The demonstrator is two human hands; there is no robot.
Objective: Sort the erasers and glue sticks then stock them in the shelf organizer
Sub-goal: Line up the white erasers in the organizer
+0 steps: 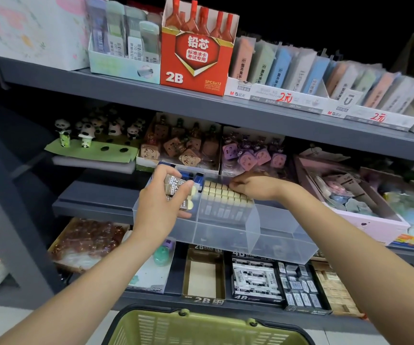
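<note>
left hand (161,197) grips a stack of 2b erasers (176,189) over the clear organizer (226,232) on the shelf, likely lowering them into the left compartment. right hand (253,185) pinches the packed eraser row (226,195), probably straightening it.

Erasers (177,186) brown-sleeved (cream ends); organizer (263,232) clear; basket (201,329) green.

Front organizer (226,235) compartments free; rear packed with erasers (223,195).

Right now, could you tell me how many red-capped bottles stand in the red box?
5 show in the red box on the top shelf: bottles in a row, left to right. More may hide behind.
</note>
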